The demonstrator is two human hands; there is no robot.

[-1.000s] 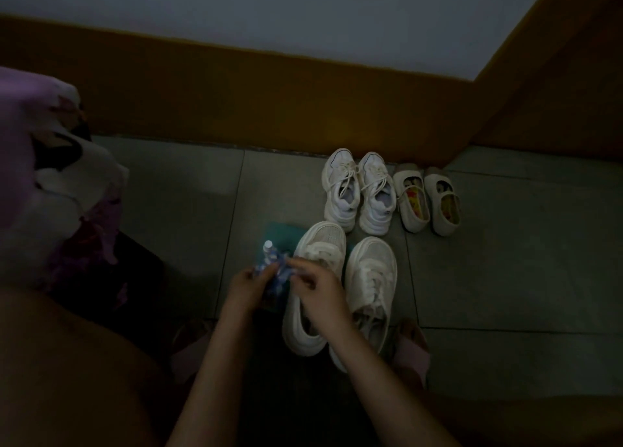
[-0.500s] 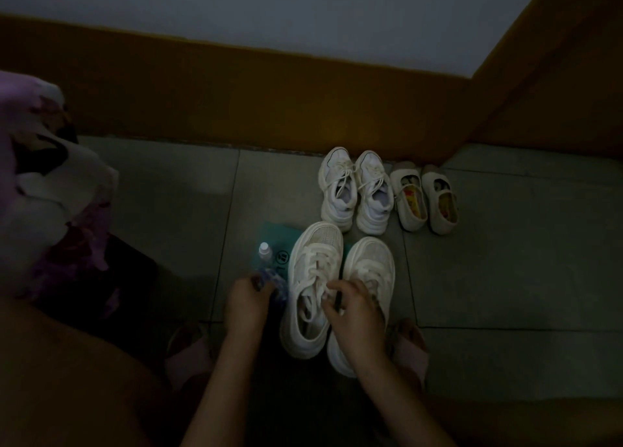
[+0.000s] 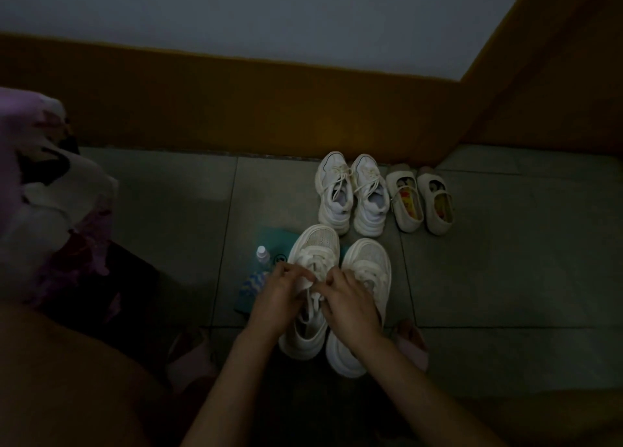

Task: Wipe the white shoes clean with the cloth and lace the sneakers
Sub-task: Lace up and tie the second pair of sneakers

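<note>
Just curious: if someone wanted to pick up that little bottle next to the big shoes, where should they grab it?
Probably by the body just under the cap, coming from above and from its left. The bottle stands upright, the near-left shoe crowds its right side, and the left hand and a striped cloth sit just in front. Its lower half is hard to make out in the dim light.

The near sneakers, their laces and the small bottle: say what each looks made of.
Near sneakers: toes look like woven mesh, from the fine dotted texture; soles look like thick matte rubber or foam. Laces: flat wide fabric bands, probably cotton or polyester; both the left hand and the right hand are on them. Bottle: seems clear plastic with a pale cap, though the light is too dim to be sure.
</note>
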